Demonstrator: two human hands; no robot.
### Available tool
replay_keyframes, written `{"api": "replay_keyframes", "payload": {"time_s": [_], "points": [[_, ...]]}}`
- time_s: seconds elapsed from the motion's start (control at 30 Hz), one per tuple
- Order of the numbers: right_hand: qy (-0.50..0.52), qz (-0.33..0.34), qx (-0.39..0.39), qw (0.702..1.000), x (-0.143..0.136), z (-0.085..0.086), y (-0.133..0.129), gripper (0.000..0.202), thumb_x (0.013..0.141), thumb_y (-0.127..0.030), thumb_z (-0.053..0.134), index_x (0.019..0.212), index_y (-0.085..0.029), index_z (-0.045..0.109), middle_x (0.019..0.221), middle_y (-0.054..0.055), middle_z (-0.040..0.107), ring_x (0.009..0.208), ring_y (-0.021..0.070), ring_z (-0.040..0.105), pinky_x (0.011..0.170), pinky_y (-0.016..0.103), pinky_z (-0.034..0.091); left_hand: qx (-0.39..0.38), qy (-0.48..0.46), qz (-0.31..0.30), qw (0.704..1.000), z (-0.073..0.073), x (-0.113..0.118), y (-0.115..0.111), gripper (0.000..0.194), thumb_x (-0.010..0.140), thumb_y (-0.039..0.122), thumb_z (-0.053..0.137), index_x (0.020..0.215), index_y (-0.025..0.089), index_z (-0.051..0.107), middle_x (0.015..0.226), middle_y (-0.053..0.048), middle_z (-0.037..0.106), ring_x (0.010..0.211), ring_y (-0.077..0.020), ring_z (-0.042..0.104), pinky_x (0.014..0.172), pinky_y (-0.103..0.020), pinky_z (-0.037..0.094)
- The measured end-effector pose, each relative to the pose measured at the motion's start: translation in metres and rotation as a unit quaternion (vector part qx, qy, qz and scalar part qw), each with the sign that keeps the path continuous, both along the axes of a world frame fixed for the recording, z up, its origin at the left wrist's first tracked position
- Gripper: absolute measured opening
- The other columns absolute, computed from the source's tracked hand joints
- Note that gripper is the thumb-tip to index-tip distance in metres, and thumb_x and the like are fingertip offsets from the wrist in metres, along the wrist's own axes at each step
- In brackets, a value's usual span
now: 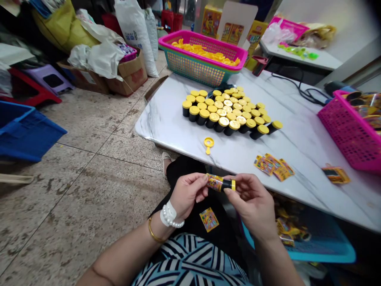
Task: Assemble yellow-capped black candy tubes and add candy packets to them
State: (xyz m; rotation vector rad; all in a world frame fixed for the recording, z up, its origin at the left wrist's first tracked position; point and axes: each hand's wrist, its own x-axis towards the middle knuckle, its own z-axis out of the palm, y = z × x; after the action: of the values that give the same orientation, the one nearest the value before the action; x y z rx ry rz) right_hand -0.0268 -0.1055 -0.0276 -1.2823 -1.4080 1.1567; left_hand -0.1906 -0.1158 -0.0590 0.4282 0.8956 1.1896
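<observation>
Above my lap, my right hand [253, 200] grips a small black bottle [228, 185] near its yellow cap, which points right. A printed plastic sleeve [214, 182] covers the bottle's other end, and my left hand [189, 193] pinches that sleeve at its left edge. The black body still shows between sleeve and cap. One flat printed sleeve [209, 219] lies on my dark trousers. On the table, several more flat sleeves [275, 166] lie in a loose pile, and a yellow plastic ring with a short handle [208, 145] lies near the edge.
Several yellow-capped black bottles [222, 113] stand grouped on the marble-patterned table [166, 115]. Behind them is a pink-rimmed basket [196, 65] of yellow parts. A pink basket [351, 135] stands right; a blue tray [324, 246] sits below the tabletop. A blue crate [26, 131] stands left.
</observation>
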Motion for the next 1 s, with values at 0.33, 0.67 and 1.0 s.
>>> {"api": "replay_keyframes", "payload": {"time_s": [0.33, 0.67, 1.0], "points": [[-0.016, 0.075, 0.097, 0.992, 0.004, -0.02, -0.011, 0.032, 0.073, -0.019, 0.08, 0.102, -0.028, 0.068, 0.104, 0.005, 0.062, 0.091, 0.0201, 0.062, 0.074, 0.032, 0.055, 0.061, 0.028, -0.127, 0.99, -0.006, -0.027, -0.008, 0.046, 0.068, 0.029, 0.084, 0.11, 0.018, 0.069, 0.097, -0.008, 0.068, 0.072, -0.0129, 0.059, 0.058, -0.022, 0.046], [-0.108, 0.092, 0.114, 0.983, 0.022, -0.038, -0.008, 0.029, 0.075, -0.02, 0.078, 0.102, -0.029, 0.07, 0.1, 0.004, 0.058, 0.077, 0.0159, 0.061, 0.066, 0.031, 0.054, -0.007, -0.024, -0.188, 0.982, -0.031, 0.003, 0.0, 0.049, 0.07, 0.046, 0.08, 0.106, 0.015, 0.068, 0.072, -0.002, 0.065, 0.052, -0.0094, 0.058, 0.05, -0.02, 0.043], [-0.081, 0.033, 0.076, 0.993, 0.024, -0.046, -0.024, 0.027, 0.077, -0.021, 0.076, 0.103, -0.028, 0.074, 0.092, 0.004, 0.068, 0.074, 0.0168, 0.065, 0.065, 0.031, 0.057, 0.057, 0.09, -0.159, 0.982, -0.027, 0.01, -0.004, 0.037, 0.072, 0.038, 0.08, 0.1, 0.016, 0.071, 0.088, -0.006, 0.069, 0.065, -0.011, 0.061, 0.063, -0.022, 0.049]]}}
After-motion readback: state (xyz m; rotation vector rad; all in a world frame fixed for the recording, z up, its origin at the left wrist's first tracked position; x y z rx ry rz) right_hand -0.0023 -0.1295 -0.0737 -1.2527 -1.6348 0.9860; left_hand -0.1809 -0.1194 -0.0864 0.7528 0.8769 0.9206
